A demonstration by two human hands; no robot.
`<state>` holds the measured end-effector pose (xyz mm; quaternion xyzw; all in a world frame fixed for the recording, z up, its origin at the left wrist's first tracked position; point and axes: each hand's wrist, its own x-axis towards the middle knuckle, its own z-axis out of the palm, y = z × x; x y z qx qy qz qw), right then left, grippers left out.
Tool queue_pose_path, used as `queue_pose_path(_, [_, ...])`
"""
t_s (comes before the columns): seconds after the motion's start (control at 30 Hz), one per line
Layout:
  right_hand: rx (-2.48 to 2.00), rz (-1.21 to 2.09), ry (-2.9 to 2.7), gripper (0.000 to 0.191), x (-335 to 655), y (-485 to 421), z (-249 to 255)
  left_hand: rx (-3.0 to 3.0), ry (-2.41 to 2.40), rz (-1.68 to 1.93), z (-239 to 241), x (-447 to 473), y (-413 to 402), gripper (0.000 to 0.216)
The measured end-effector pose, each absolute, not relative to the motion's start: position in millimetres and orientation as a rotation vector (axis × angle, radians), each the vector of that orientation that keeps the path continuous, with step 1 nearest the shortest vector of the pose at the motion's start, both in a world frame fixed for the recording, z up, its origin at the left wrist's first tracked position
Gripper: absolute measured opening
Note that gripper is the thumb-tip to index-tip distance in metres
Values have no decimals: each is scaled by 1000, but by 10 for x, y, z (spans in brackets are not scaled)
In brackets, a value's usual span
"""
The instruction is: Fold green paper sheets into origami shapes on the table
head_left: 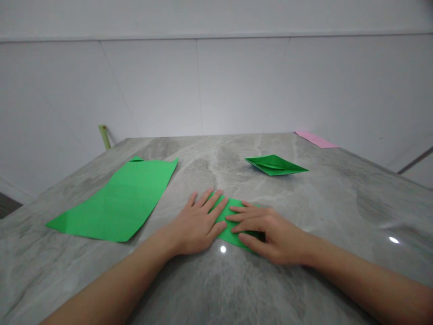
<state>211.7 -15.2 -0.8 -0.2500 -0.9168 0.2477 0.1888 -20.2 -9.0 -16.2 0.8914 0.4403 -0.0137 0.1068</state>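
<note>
A piece of green paper [233,235] lies flat on the grey marbled table in front of me, much of it covered by my hands. My left hand [200,224] rests palm down on its left part, fingers spread. Over the right part, my right hand [267,230] lies with its fingers stretched out and the thumb apart, the fingertips touching the paper. How the paper is folded under the hands cannot be made out. Beyond my right hand sits a folded green paper shape [275,165], pointed at both ends.
To the left, a larger green paper sheet [125,198] lies with curling corners. A pink paper [318,139] is at the table's far right edge. Behind the table [209,289] stands a white wall, with a light green strip [104,136] by the far left corner.
</note>
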Motion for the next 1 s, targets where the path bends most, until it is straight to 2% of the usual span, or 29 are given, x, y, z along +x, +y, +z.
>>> queue_pose_path(0.13, [-879, 625, -2635, 37, 2120, -86, -98, 2596, 1445, 28, -128, -110, -209, 55])
queue_pose_path(0.27, [-1188, 377, -2578, 37, 2202, 42, -179, 2700, 1536, 155, -22, -72, -271, 43])
queue_pose_path(0.33, [-1231, 308, -2538, 38, 2199, 62, -212, 2791, 1314, 208, 18, -51, -287, 33])
queue_pose_path(0.43, [-1210, 385, -2558, 44, 2146, 37, -247, 2840, 768, 255, 6, 1, -321, 26])
queue_pose_path(0.5, [-1205, 429, -2609, 49, 2119, 19, -260, 2840, 607, 271, -34, 39, -359, 35])
queue_pose_path(0.57, [-1239, 383, -2652, 52, 2119, 21, -269, 2805, 670, 252, -73, 68, -403, 47])
queue_pose_path(0.7, [-1415, 223, -2645, 54, 2152, 62, -306, 2695, 850, 178, -118, 86, -474, 57])
queue_pose_path(0.87, [-1624, 100, -2608, 63, 2143, 68, -352, 2614, 1106, 137, -198, 51, -427, 92])
queue_pose_path(0.93, [-1626, 108, -2622, 64, 2141, 69, -349, 2610, 1169, 157, -221, 27, -356, 94])
queue_pose_path(1.0, [-1607, 132, -2642, 64, 2146, 77, -339, 2613, 1215, 165, -222, 2, -271, 81])
